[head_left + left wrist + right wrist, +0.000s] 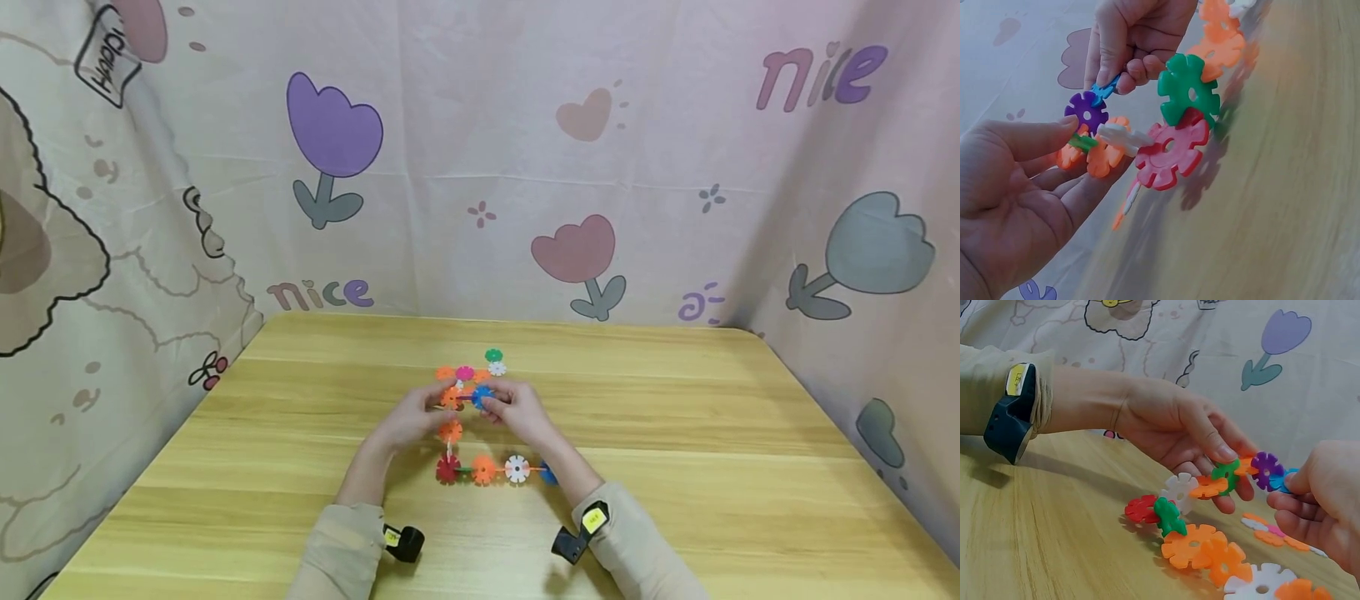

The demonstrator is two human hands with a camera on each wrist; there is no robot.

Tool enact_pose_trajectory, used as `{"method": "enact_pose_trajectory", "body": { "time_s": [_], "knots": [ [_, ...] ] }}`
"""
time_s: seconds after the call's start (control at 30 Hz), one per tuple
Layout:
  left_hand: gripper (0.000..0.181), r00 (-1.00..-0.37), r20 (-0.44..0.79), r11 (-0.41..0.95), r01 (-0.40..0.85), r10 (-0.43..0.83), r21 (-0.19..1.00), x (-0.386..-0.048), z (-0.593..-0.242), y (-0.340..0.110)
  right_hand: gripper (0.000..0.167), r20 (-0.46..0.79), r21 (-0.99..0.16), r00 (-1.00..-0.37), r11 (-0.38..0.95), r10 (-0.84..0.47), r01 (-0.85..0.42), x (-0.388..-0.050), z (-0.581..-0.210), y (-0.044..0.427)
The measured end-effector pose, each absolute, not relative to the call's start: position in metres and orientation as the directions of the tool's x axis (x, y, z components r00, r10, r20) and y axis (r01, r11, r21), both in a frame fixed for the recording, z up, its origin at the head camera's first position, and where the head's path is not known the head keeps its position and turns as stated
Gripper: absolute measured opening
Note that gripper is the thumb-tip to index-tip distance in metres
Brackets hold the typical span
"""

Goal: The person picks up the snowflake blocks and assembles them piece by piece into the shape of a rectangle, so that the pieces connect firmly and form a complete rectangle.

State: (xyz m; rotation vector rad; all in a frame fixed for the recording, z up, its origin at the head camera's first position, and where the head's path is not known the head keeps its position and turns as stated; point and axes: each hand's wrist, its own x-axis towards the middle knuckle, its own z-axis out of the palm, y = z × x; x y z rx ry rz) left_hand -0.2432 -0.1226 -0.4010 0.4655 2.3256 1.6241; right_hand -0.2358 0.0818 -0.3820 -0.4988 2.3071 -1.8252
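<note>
My left hand (pixel 412 419) pinches a chain of plastic snowflake discs between thumb and fingers, near a green disc (pixel 1227 476) beside orange ones. My right hand (pixel 522 411) pinches a blue snowflake disc (pixel 482 397), its far part hidden by the thumb and fingers. That disc touches the edge of a purple disc (pixel 1267 470) at the chain's end; how deeply they interlock I cannot tell. From my left hand the chain runs through an orange disc (pixel 451 431) and a white disc (pixel 1179 489) to a red disc (pixel 448 468), then turns right along the table.
The near row holds an orange disc (pixel 483 470), a white disc (pixel 517 469) and a blue disc (pixel 549 473), partly behind the right forearm. Beyond the hands lie a pink disc (pixel 465 373), a green disc (pixel 493 355) and several others on the wooden table (pixel 675 433). A printed curtain (pixel 450 125) hangs behind.
</note>
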Motion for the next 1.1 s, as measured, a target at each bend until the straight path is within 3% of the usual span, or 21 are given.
{"method": "enact_pose_trajectory", "body": {
  "time_s": [0.37, 0.67, 1.1],
  "knots": [
    [0.057, -0.9, -0.038, 0.278, 0.094, 0.435, 0.956, -0.242, -0.399, -0.124, 0.03, 0.036, -0.966, -0.931, 0.227, -0.364, -0.126, -0.232, -0.373, 0.083],
    [0.056, -0.895, -0.042, 0.239, 0.073, 0.443, 0.968, -0.242, -0.398, -0.124, 0.032, 0.02, -0.969, -0.919, 0.218, -0.393, -0.114, -0.257, -0.4, 0.094],
    [0.054, -0.909, -0.053, 0.26, 0.062, 0.412, 0.964, -0.241, -0.4, -0.125, 0.028, 0.035, -0.971, -0.95, 0.216, -0.311, -0.106, -0.27, -0.403, 0.115]
  ]
}}
